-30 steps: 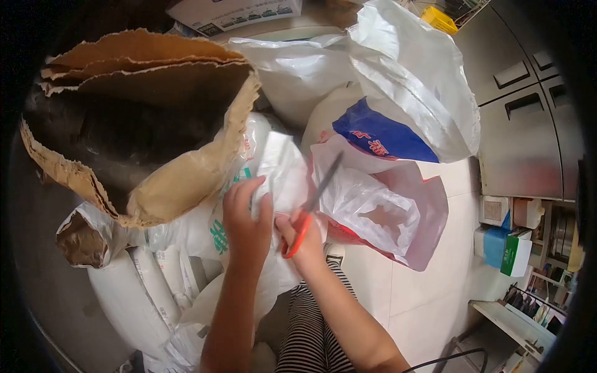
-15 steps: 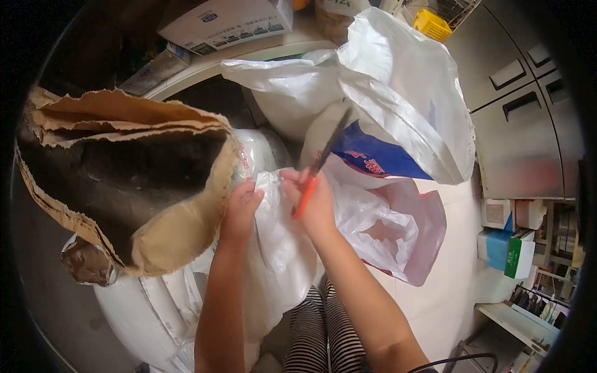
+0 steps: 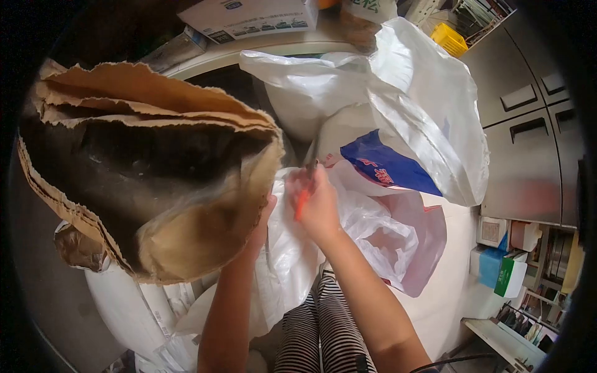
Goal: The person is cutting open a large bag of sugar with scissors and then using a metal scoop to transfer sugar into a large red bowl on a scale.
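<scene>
In my right hand (image 3: 321, 205) is a pair of scissors with orange handles (image 3: 302, 204); the blades point up and are blurred. The same hand is at the top edge of a white plastic bag (image 3: 288, 252) hanging in front of my legs. My left hand (image 3: 266, 214) is at the left side of that edge, closed on the plastic, its fingers mostly hidden behind a large open brown paper sack (image 3: 193, 245). The sack has torn edges and a dark, shiny inside.
A big open white sack with a blue panel (image 3: 385, 163) stands ahead to the right. Below it lies a pinkish bag with a white liner (image 3: 429, 248). Filled white sacks (image 3: 121, 298) lie at lower left. A steel cabinet (image 3: 522, 168) stands right; a white carton (image 3: 255, 18) is at the back.
The view has shifted, and the brown sack now covers much more of my left hand. My right hand has turned the scissors more upright, close to the bag's edge.
</scene>
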Demonstrator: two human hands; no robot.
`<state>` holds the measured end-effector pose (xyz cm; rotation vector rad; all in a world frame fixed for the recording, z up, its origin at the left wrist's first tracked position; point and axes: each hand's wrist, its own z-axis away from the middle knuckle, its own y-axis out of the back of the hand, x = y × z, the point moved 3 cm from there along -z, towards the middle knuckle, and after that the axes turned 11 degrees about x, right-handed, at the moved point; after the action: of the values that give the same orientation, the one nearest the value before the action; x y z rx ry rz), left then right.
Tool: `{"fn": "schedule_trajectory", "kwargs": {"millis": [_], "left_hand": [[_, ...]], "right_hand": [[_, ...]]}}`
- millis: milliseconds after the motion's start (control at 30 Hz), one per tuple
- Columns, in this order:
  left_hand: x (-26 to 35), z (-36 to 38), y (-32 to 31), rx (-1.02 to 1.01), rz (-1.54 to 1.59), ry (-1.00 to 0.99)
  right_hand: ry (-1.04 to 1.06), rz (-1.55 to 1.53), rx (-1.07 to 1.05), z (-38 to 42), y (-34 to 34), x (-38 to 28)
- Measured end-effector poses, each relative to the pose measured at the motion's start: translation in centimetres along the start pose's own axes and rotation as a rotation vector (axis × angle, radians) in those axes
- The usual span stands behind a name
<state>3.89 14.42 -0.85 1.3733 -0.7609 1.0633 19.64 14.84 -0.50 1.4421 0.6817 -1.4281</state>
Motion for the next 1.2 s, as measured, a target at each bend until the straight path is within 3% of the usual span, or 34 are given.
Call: {"fn": "schedule_trajectory", "kwargs": {"millis": [100, 167, 233, 333, 400, 433, 533, 567, 633, 733, 800, 900, 1000, 1100, 1200], "left_hand": [[-2.0, -0.4, -0.8, 0.043, 0.041, 0.043], [-2.5, -0.5, -0.8, 0.059, 0.064, 0.05], [-1.7, -0.5, -0.4, 0.067, 0.084, 0.033], [-1.2, -0.6, -0.5, 0.053, 0.062, 0.12], [-0.4, -0.1, -0.6, 0.066, -0.018, 0.028], [0.0, 0.2, -0.7, 0.073, -0.06, -0.018], [1.1, 1.2, -1.3, 0.087, -0.182, -0.158], [0.9, 1.3, -1.6, 0.054, -0.077, -0.03], [0.4, 1.5, -2.4, -0.011, 0.134, 0.229], [-0.3, 1.7, -3.0, -0.038, 0.216, 0.276], [-0.3, 2.0, -2.9, -0.022, 0.16, 0.197], [1.4, 2.4, -2.4, 0.061, 0.089, 0.091], [3.1, 2.1, -2.1, 0.092, -0.052, -0.068], [4.4, 1.7, -2.2, 0.069, -0.173, -0.158], [3.3, 0.8, -2.6, 0.083, -0.154, -0.251]], "right_hand": [[0.171, 0.091, -0.02, 0.4, 0.6, -0.5], [-0.01, -0.141, -0.085, 0.9, 0.7, 0.2], [-0.059, -0.278, -0.078, 1.8, 0.9, 0.8], [0.003, -0.336, 0.01, 3.2, 1.9, 1.2], [-0.037, -0.365, 0.033, 3.7, 2.8, -0.1], [-0.185, -0.358, 0.053, 4.0, 3.4, -0.5], [0.122, -0.128, 0.139, 2.8, 2.8, 0.3], [0.016, -0.204, 0.112, 2.4, 2.4, 0.1], [0.107, 0.01, 0.131, 1.7, 2.0, -0.3], [0.188, 0.174, 0.154, 1.7, 2.2, -0.1], [0.227, 0.234, 0.165, 1.7, 2.4, 0.1], [0.101, 0.215, 0.215, 2.0, 2.3, 0.8], [-0.086, 0.108, 0.136, 1.7, 2.0, 2.0], [-0.158, -0.385, 0.092, 1.7, 1.0, 3.1], [-0.423, -0.403, -0.044, 1.3, 1.9, 2.8]]}}
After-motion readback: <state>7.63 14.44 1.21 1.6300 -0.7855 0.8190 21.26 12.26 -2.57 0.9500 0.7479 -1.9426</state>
